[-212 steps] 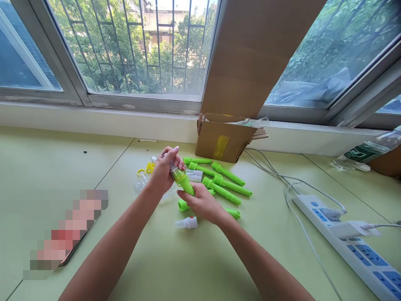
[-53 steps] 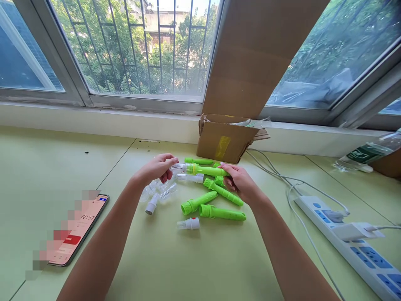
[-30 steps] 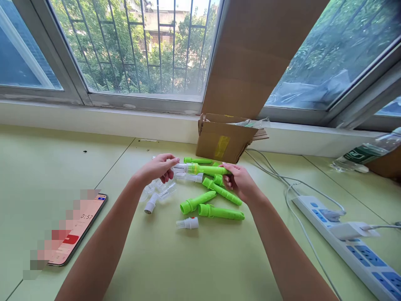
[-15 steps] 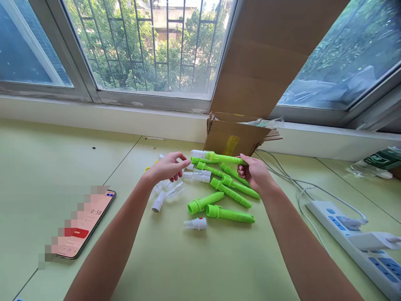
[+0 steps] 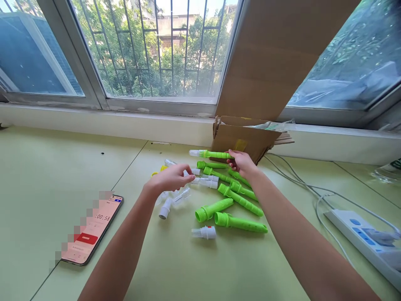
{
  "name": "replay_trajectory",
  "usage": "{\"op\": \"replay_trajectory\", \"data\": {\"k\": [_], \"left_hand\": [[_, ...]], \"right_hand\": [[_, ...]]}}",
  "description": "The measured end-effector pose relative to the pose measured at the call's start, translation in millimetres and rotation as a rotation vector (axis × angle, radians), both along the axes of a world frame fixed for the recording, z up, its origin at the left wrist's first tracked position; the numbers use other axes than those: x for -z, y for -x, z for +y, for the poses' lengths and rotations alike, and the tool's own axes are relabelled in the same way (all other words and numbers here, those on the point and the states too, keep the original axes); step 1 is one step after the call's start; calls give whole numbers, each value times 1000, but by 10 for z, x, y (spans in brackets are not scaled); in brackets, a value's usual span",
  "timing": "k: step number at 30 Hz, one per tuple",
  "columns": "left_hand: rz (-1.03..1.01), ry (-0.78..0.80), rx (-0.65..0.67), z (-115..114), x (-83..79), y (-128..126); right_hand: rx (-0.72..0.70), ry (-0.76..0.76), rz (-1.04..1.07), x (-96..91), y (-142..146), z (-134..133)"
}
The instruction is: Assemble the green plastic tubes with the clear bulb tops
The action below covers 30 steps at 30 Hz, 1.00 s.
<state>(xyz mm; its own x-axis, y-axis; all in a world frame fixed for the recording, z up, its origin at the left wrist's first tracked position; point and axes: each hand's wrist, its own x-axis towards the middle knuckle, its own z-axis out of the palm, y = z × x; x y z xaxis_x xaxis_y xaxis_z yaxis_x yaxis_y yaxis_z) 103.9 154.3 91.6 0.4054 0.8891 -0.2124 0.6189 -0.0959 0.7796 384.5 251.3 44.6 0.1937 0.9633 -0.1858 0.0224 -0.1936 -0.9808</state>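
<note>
My right hand (image 5: 242, 164) grips the plain end of a green plastic tube (image 5: 216, 154) with a clear cap (image 5: 196, 153) on its left end, held level near a cardboard box. My left hand (image 5: 173, 177) hovers over white and clear pieces, its fingers loosely curled and apart, thumb tip beside a clear-tipped white piece (image 5: 209, 182). Several green tubes with threaded ends lie loose below my right hand, among them a front one (image 5: 241, 222). In front of them rests a white piece with a clear ribbed tip (image 5: 204, 232). Some pieces are partly hidden under my left hand.
The cardboard box (image 5: 247, 140) stands against the window sill behind the tubes. On the left lies a phone (image 5: 94, 230) showing a timer. Grey cables (image 5: 300, 182) run to a white power strip (image 5: 360, 242) at the right. A clear bottle (image 5: 388, 171) sits at the right edge.
My right hand has moved left and a little up against the box with the capped tube. My left hand has lowered beside the clear-tipped pieces. The view has shifted slightly.
</note>
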Motion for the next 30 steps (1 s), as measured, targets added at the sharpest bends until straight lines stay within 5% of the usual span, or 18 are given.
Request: {"op": "replay_trajectory", "data": {"k": [16,30], "left_hand": [[21,-5,38,26,15,37],[67,2,58,37,1,92]], "right_hand": [[-79,-165,-359,288,190,248],[-343,-121,-1306,120,132,327]]}}
